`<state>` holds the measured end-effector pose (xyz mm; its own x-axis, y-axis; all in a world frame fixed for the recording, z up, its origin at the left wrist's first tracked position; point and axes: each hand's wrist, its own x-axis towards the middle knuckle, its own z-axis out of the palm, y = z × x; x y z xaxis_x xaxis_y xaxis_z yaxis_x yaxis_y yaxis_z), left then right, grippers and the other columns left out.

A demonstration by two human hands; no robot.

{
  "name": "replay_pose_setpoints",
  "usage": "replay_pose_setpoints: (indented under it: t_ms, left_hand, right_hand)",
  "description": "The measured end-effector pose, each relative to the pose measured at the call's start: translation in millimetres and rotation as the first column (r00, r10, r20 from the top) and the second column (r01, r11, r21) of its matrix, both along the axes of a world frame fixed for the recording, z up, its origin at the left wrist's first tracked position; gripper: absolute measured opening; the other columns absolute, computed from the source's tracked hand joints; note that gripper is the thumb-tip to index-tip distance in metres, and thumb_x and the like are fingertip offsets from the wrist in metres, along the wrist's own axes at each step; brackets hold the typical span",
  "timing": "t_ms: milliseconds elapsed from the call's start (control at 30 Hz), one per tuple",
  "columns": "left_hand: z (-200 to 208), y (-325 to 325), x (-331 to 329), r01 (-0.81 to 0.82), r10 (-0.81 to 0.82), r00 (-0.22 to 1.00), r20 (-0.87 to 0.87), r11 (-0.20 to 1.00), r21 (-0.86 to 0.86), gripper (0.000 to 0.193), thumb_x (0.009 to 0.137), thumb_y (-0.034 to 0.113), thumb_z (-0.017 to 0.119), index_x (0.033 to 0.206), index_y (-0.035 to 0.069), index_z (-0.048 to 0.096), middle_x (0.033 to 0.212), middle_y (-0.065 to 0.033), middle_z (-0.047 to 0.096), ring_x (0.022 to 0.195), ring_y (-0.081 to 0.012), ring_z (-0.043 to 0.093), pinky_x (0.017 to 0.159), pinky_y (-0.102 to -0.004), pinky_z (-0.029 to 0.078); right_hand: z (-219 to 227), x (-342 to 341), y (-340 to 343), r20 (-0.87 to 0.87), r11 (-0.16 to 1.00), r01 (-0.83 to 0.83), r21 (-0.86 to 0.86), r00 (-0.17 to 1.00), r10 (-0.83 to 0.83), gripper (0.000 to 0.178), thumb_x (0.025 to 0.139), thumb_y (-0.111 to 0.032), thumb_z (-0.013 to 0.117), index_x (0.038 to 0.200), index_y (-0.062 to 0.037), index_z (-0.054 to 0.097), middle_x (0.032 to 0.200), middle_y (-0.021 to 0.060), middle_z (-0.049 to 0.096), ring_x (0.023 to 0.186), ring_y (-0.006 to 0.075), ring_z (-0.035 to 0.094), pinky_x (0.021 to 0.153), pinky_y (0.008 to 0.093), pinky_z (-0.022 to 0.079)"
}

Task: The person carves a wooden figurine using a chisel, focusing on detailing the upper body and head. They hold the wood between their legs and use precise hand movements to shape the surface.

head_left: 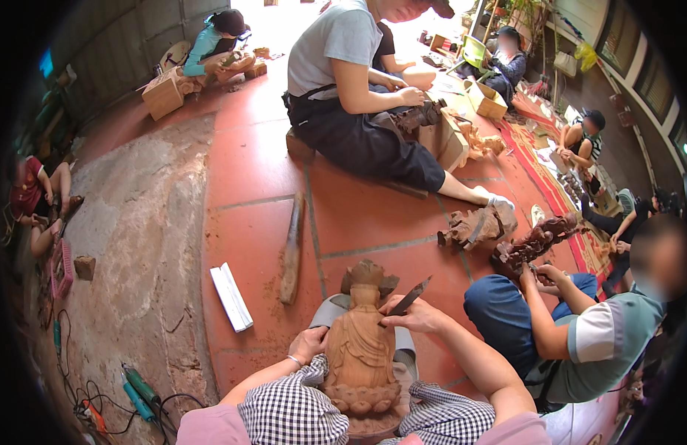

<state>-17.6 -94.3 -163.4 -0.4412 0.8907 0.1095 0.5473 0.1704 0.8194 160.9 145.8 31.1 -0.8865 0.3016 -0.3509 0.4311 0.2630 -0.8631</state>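
Observation:
A carved wooden statue [362,337] of a seated, robed figure on a lotus base stands between my knees, its crown pointing away from me. My left hand [308,345] is closed against the statue's left side, and its fingertips are partly hidden there. In my right hand [414,315] is a knife [408,297] with a dark pointed blade, gripped beside the statue's head and shoulder. The blade slants up to the right. My fingers hide its other end, so I cannot tell whether it touches the wood.
Beyond the statue lie a wooden stick [292,248] and a folded white paper [231,297] on red tiles. Green rotary tools [139,393] with cords rest at lower left. A co-worker [580,326] sits close on my right with a dark carving [532,245]; another person [351,96] sits ahead.

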Motion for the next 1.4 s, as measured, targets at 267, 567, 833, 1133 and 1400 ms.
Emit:
replay_pose_setpoints:
  t_ms: [267, 567, 833, 1133, 1400]
  left_hand:
    - [-25, 3, -4, 0.027, -0.026, 0.998, -0.057, 1.000, 0.005, 0.022, 0.093, 0.021, 0.059, 0.082, 0.002, 0.062, 0.073, -0.0217, 0.061, 0.064, -0.0380, 0.062, 0.058, -0.0425, 0.048]
    - [6, 4, 2, 0.007, -0.007, 1.000, 0.012, 0.999, 0.040, 0.038, 0.099, 0.025, 0.054, 0.072, -0.001, 0.058, 0.069, -0.0230, 0.059, 0.061, -0.0393, 0.060, 0.056, -0.0429, 0.046]
    - [11, 1, 11, -0.275, 0.274, 0.949, 0.155, 0.961, -0.019, 0.019, 0.099, 0.019, 0.053, 0.094, 0.004, 0.063, 0.070, -0.0178, 0.065, 0.057, -0.0388, 0.061, 0.056, -0.0439, 0.050]
    - [207, 32, -39, -0.226, -0.038, 0.861, 0.508, 0.865, 0.448, 0.014, 0.101, 0.009, 0.053, 0.100, 0.002, 0.065, 0.074, -0.0003, 0.056, 0.066, -0.0062, 0.050, 0.057, -0.0232, 0.042]
    - [411, 72, 12, 0.645, -0.966, 0.250, 0.070, 0.221, 0.732, 0.014, 0.088, 0.003, 0.070, 0.101, -0.003, 0.075, 0.091, -0.0098, 0.065, 0.078, -0.0207, 0.061, 0.065, -0.0320, 0.049]
  right_hand:
    - [-21, 3, 13, -0.016, 0.935, 0.146, -0.324, 0.987, -0.160, 0.023, 0.094, -0.023, 0.070, 0.099, -0.0004, 0.070, 0.092, 0.0046, 0.068, 0.088, 0.0127, 0.065, 0.079, 0.0296, 0.055]
    - [-10, 9, 3, 0.032, 0.931, 0.222, -0.289, 0.975, -0.222, 0.026, 0.093, -0.024, 0.070, 0.101, 0.0004, 0.071, 0.096, 0.0074, 0.070, 0.092, 0.0144, 0.065, 0.084, 0.0311, 0.055]
    - [-11, 12, 1, 0.024, 0.945, 0.218, -0.244, 0.975, -0.219, 0.029, 0.091, -0.024, 0.071, 0.105, 0.0017, 0.072, 0.100, 0.0102, 0.070, 0.091, 0.0168, 0.066, 0.084, 0.0331, 0.053]
    - [-13, 10, 2, 0.042, 0.952, 0.207, -0.226, 0.978, -0.203, 0.032, 0.091, -0.026, 0.071, 0.108, 0.0009, 0.071, 0.102, 0.0099, 0.070, 0.094, 0.0174, 0.066, 0.087, 0.0339, 0.052]
    - [-8, 19, -6, 0.062, 0.939, 0.243, -0.244, 0.970, -0.235, 0.032, 0.092, -0.027, 0.070, 0.110, -0.0008, 0.071, 0.109, 0.0108, 0.070, 0.102, 0.0188, 0.065, 0.091, 0.0352, 0.051]
